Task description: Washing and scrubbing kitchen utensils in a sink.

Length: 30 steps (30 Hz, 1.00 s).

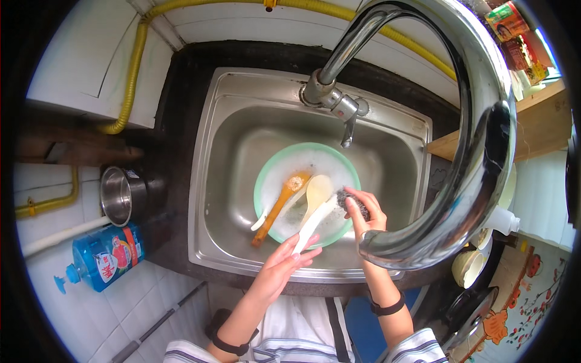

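Note:
My left hand (282, 261) holds the handle end of a white plastic spoon or paddle (314, 223) between thumb and fingers. Its far end meets a steel wool scourer (341, 198), which my right hand (373, 213) grips. Both hands are over the near side of a light green basin (259, 190) of foamy water. A brown wooden utensil (276, 215) leans across the basin's left rim, its foam-covered head in the suds. A cream rice paddle (319, 191) lies beside it. Another white handle (260, 221) pokes over the rim; its other end is unclear.
The basin stands in a stainless steel sink (227, 181). A chrome faucet (488, 136) arches high over the right side, passing above my right wrist. Left of the sink are a metal pot (119, 195) and a blue detergent bottle (109, 256). Bowls (467, 268) sit at the right.

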Tool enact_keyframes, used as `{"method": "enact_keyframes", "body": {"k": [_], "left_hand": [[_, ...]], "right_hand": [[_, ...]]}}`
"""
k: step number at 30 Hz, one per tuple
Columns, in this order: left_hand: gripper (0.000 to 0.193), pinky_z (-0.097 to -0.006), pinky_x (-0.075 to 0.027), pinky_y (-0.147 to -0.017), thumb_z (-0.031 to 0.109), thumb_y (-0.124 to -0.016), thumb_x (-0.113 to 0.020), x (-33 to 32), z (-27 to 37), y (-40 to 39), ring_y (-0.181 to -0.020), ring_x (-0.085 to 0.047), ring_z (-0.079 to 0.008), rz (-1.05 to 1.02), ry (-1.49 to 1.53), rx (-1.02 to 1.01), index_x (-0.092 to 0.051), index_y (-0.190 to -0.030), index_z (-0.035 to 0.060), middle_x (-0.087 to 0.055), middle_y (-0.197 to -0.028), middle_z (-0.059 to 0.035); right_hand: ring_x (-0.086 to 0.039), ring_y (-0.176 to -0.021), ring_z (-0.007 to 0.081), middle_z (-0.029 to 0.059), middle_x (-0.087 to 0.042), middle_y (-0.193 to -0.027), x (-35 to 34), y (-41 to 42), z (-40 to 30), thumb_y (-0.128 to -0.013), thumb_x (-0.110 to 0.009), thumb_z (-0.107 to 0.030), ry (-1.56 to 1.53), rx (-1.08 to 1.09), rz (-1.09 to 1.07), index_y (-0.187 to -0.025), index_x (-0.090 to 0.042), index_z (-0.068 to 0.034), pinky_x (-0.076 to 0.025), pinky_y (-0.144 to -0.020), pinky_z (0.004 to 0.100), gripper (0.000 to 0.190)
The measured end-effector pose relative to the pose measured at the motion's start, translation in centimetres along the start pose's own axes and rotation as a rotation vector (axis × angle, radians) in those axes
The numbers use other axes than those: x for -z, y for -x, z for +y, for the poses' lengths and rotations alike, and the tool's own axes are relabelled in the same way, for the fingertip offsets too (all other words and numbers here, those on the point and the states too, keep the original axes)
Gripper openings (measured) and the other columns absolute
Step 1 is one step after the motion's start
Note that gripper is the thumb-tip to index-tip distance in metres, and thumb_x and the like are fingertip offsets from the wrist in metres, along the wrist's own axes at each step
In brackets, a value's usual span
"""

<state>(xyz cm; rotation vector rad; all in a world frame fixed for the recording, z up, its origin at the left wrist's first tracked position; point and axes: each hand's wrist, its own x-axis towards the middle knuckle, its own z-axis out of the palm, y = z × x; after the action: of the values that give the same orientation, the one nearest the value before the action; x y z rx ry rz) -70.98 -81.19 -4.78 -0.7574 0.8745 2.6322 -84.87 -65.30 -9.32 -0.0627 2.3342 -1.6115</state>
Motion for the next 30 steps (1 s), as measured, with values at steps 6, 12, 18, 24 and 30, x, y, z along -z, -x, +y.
{"method": "enact_keyframes", "body": {"k": [6, 12, 18, 24, 30], "left_hand": [[0.048, -0.0265, -0.043, -0.072, 0.009, -0.09, -0.037, -0.5, -0.2, 0.3, -0.095, -0.059, -0.0239, 0.056, 0.103, 0.001, -0.026, -0.136, 0.0031, -0.048, -0.122, -0.0191], [0.03, -0.0175, -0.034, -0.048, 0.01, -0.091, -0.036, -0.3, -0.6, -0.2, -0.056, -0.048, -0.0082, 0.181, -0.102, -0.033, -0.041, -0.119, 0.0012, -0.057, -0.087, -0.0106], [0.021, -0.0174, -0.03, -0.047, 0.013, -0.094, -0.036, -0.1, -0.8, -0.5, -0.052, -0.034, -0.0028, 0.242, -0.205, -0.047, -0.048, -0.108, 0.0027, -0.047, -0.07, -0.0002], [0.019, -0.0189, -0.03, -0.049, 0.019, -0.096, -0.037, -0.4, -1.7, -0.4, -0.055, -0.034, -0.0034, 0.222, -0.302, -0.002, -0.047, -0.1, 0.003, -0.043, -0.068, 0.0017], [0.02, -0.025, -0.037, -0.054, 0.019, -0.096, -0.038, 0.4, -2.7, -0.6, -0.059, -0.042, -0.0087, 0.221, -0.524, -0.006, -0.045, -0.087, 0.0022, -0.045, -0.066, -0.0013]], "right_hand": [[-0.058, -0.099, 0.0292, 0.0163, -0.054, -0.113, -1.1, 2.0, -1.7, -0.092, -0.045, -0.019, -0.897, -0.563, -0.18, -0.117, -0.046, -0.002, -0.049, -0.085, 0.0364, 0.03], [-0.053, -0.108, 0.0329, 0.0177, -0.05, -0.12, -1.6, 4.3, -1.0, -0.093, -0.044, -0.024, -0.857, -0.645, -0.304, -0.117, -0.048, -0.005, -0.044, -0.092, 0.0396, 0.031], [-0.055, -0.103, 0.0263, 0.0087, -0.053, -0.11, -1.1, 5.0, -2.0, -0.091, -0.051, -0.022, -0.796, -0.695, -0.33, -0.109, -0.051, -0.005, -0.045, -0.088, 0.0359, 0.025], [-0.051, -0.087, 0.011, 0.0013, -0.049, -0.097, -1.9, 5.4, -2.1, -0.083, -0.061, -0.005, -0.717, -0.634, -0.314, -0.092, -0.049, -0.007, -0.044, -0.083, 0.0286, 0.015], [-0.055, -0.098, 0.0163, 0.0076, -0.051, -0.104, -2.3, 6.4, 0.6, -0.078, -0.063, 0.003, -0.724, -0.572, -0.203, -0.1, -0.043, -0.005, -0.045, -0.086, 0.0296, 0.031]]}}
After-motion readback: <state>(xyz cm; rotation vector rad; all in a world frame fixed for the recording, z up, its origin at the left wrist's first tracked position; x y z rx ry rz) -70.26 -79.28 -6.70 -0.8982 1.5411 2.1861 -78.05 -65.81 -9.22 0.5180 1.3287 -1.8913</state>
